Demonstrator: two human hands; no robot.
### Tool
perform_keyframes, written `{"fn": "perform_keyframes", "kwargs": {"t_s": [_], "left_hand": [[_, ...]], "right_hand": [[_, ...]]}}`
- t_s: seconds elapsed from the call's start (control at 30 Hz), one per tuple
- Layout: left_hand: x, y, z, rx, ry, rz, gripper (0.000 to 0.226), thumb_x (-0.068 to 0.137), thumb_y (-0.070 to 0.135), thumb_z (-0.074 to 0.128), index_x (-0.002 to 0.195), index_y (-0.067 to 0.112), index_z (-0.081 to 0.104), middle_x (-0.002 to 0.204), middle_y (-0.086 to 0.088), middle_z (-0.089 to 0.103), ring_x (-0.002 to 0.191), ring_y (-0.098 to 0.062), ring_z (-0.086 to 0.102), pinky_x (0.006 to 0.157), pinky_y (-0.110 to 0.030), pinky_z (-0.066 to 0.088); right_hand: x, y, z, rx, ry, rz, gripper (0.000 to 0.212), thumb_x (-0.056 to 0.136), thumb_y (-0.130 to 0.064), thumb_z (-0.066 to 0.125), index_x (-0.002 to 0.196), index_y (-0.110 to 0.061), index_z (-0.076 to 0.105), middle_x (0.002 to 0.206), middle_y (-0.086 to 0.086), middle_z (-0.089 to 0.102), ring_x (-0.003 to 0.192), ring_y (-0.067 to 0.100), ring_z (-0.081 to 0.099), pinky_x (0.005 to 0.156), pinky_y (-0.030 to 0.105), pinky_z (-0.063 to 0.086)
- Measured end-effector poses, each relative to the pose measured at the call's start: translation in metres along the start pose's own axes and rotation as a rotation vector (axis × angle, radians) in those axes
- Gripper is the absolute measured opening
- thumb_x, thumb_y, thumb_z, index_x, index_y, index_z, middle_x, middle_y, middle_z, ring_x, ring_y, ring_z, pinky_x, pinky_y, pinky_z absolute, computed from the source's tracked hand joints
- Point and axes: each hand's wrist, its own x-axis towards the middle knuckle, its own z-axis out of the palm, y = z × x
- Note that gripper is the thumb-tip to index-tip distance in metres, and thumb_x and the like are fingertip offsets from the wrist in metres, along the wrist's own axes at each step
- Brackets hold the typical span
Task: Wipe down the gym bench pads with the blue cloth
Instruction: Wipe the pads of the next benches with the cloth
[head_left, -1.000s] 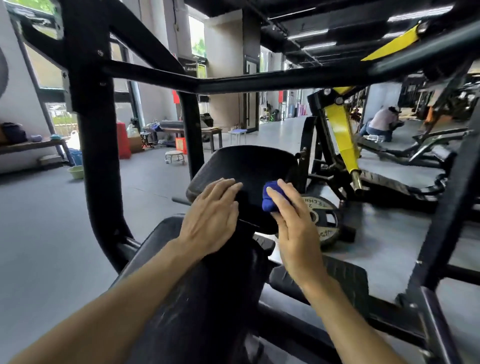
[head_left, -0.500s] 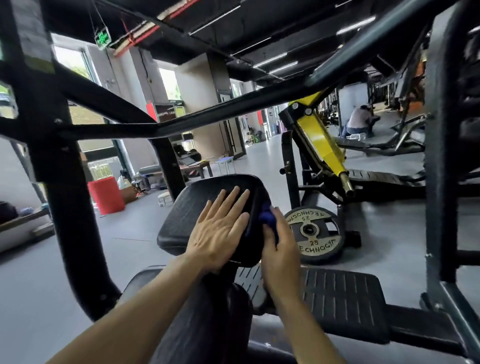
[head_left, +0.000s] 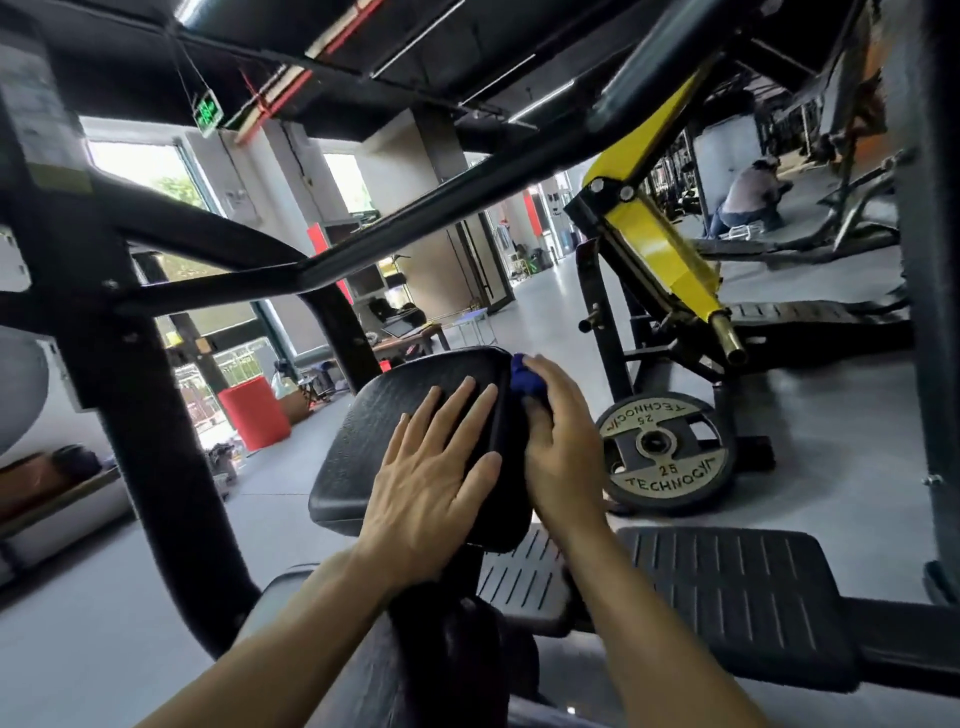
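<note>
A black padded bench pad (head_left: 384, 436) stands in the middle of the head view, mounted on a black machine. My left hand (head_left: 434, 478) lies flat on top of the pad with its fingers straight and spread. My right hand (head_left: 563, 452) grips a bunched blue cloth (head_left: 522, 376) against the pad's right side edge near its far corner. Only a small part of the cloth shows above my fingers. A second dark pad (head_left: 395, 670) lies below my forearms.
Black frame bars (head_left: 156, 415) surround the pad left and overhead. A ribbed black footplate (head_left: 727, 587) lies to the right, a 25 weight plate (head_left: 667, 454) and a yellow lever arm (head_left: 670, 260) behind it. A person (head_left: 748, 200) crouches far right. A red block (head_left: 254, 413) stands left.
My right hand has slid the cloth from the pad's near right side up along the edge to its far corner. My left hand has stayed flat on the pad. The camera tilted upward.
</note>
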Motion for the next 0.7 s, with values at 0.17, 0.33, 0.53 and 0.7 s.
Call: {"fn": "perform_keyframes", "kwargs": {"t_s": [0.17, 0.33, 0.53, 0.7], "left_hand": [[0.001, 0.001, 0.0, 0.012, 0.015, -0.004, 0.067, 0.095, 0.064, 0.015, 0.159, 0.051, 0.005, 0.167, 0.028, -0.002, 0.154, 0.0, -0.01, 0.127, -0.042, 0.006], [0.0, 0.002, 0.002, 0.012, 0.024, 0.002, 0.067, 0.096, 0.062, 0.017, 0.161, 0.046, 0.009, 0.168, 0.025, 0.002, 0.155, -0.002, -0.007, 0.127, -0.044, 0.008], [-0.001, 0.003, 0.002, 0.0, 0.02, -0.005, 0.066, 0.096, 0.061, 0.017, 0.16, 0.048, 0.008, 0.168, 0.026, 0.002, 0.155, -0.001, -0.007, 0.128, -0.042, 0.005], [0.0, 0.002, 0.002, 0.004, 0.019, -0.001, 0.066, 0.097, 0.06, 0.018, 0.161, 0.046, 0.009, 0.168, 0.025, 0.002, 0.155, -0.003, -0.006, 0.128, -0.043, 0.006]], "right_hand": [[0.059, 0.007, 0.004, 0.08, -0.203, 0.088, 0.022, 0.107, -0.022, 0.041, 0.109, -0.032, 0.06, 0.122, -0.008, 0.062, 0.115, 0.005, 0.057, 0.102, 0.027, 0.045], [-0.041, 0.004, -0.015, -0.013, -0.04, -0.096, 0.039, 0.102, -0.003, 0.048, 0.137, -0.015, 0.057, 0.142, -0.005, 0.054, 0.135, 0.005, 0.047, 0.109, 0.015, 0.036], [0.007, 0.003, -0.008, -0.038, -0.069, -0.1, 0.035, 0.101, -0.002, 0.052, 0.134, -0.012, 0.06, 0.136, -0.005, 0.059, 0.127, 0.004, 0.052, 0.104, 0.007, 0.032], [-0.012, 0.0, -0.008, -0.022, -0.031, -0.103, 0.039, 0.103, -0.005, 0.05, 0.141, -0.012, 0.054, 0.146, -0.006, 0.052, 0.136, 0.0, 0.045, 0.109, 0.011, 0.031]]}}
